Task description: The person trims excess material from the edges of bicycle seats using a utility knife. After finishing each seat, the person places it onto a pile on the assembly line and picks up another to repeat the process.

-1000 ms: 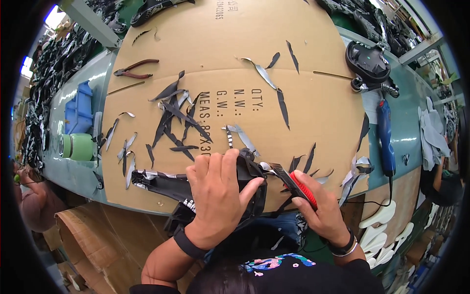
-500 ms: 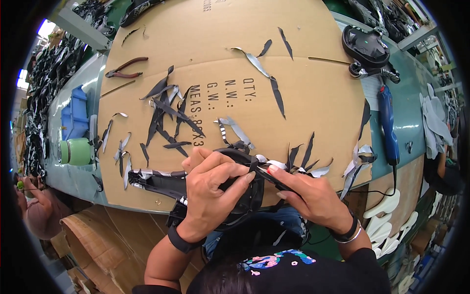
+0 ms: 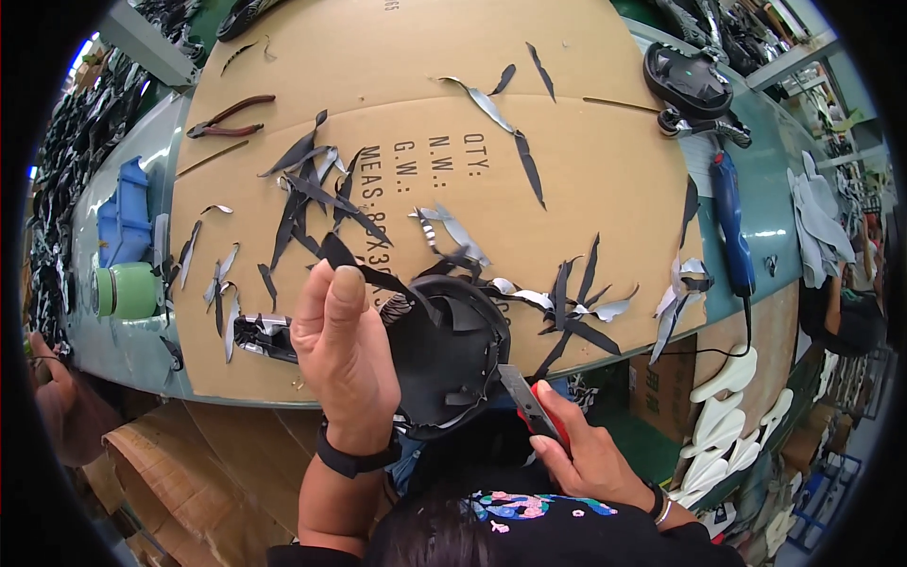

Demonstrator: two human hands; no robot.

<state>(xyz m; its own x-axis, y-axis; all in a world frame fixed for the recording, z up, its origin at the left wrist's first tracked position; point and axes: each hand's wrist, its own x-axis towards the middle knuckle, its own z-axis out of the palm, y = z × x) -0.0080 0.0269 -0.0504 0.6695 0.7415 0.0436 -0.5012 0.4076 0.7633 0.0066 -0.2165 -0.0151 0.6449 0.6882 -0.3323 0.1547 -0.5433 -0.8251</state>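
My left hand (image 3: 351, 364) is raised, its thumb and fingers pinched on a black strip (image 3: 348, 255). The strip runs right toward the rim of a black moulded shell (image 3: 436, 352), at the cardboard's near edge; whether it is still attached I cannot tell. Closed around a red-handled utility knife (image 3: 531, 404), my right hand (image 3: 590, 452) is low beside the shell's right side. The knife's grey blade points up and left, close to the shell's rim. What supports the shell from beneath is hidden.
Black and silver scraps (image 3: 326, 194) lie scattered over the cardboard sheet (image 3: 605, 180). Pliers (image 3: 227, 118) lie at the left, near a green jar (image 3: 130, 291) and a blue bin (image 3: 125, 213). A corded blue tool (image 3: 732, 227) and another black shell (image 3: 688, 83) are at the right.
My left hand has lifted up and left with the strip, uncovering the shell's inside. My right hand has drawn the knife down and right, away from the strip.
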